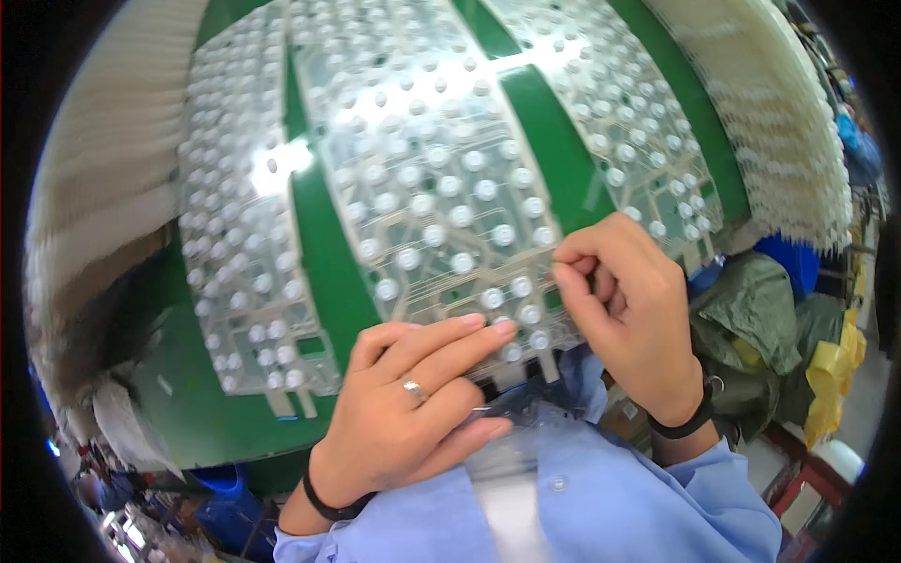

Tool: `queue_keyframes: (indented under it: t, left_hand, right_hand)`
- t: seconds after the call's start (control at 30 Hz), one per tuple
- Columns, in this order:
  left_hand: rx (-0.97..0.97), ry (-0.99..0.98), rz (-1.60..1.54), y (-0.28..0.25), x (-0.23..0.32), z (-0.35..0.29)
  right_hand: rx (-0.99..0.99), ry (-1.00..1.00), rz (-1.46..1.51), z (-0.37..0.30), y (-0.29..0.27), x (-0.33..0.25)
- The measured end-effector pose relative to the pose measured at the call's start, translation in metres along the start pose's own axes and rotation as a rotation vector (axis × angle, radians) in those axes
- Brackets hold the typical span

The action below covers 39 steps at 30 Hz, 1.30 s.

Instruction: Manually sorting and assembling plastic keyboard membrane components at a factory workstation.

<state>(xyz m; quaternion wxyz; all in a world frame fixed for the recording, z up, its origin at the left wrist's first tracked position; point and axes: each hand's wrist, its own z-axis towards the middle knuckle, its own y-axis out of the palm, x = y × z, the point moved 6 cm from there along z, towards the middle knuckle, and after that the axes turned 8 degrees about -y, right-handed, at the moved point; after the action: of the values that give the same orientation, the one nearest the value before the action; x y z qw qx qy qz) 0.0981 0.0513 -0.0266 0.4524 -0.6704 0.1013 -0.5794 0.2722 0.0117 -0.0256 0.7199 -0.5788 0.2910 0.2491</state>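
Three clear keyboard membrane sheets dotted with round white domes lie side by side. The middle membrane sheet (441, 261) is under my hands, with the left membrane sheet (246, 272) and the right membrane sheet (643, 127) beside it. My left hand (413, 403) is open, fingers stretched flat over the middle sheet's near end, fingertips close to its last domes. At that sheet's right edge my right hand (624, 305) is closed, thumb and forefinger pinched together. Whatever lies between those fingertips is too small to make out.
Under the sheets is a green tabletop (192, 418). Tall stacks of whitish sheets line the left side (113, 159) and the right side (765, 103). Beyond the table's right edge are a green plastic bag (751, 310), a yellow bag (828, 385) and a blue bin (793, 263).
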Motion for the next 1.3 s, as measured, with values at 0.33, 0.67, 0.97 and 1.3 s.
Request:
queue_keyframes:
  t: [0.33,0.67,0.97,1.3]
  left_hand:
    - [0.438,-0.367,-0.131,-0.083,-0.048,-0.085]
    - [0.217,-0.127,0.002,-0.035,-0.005,-0.04]
    - [0.324,-0.306,-0.376,-0.035,-0.009,-0.047]
    - [0.293,-0.289,-0.343,-0.028,-0.01,-0.051]
  right_hand:
    - [-0.29,-0.429,-0.04,-0.02,0.028,-0.068]
    - [-0.157,-0.24,0.198,-0.012,-0.016,-0.061]
    - [-0.153,0.076,0.549,-0.035,0.026,-0.056]
    - [-0.322,0.206,0.706,-0.035,0.032,-0.039]
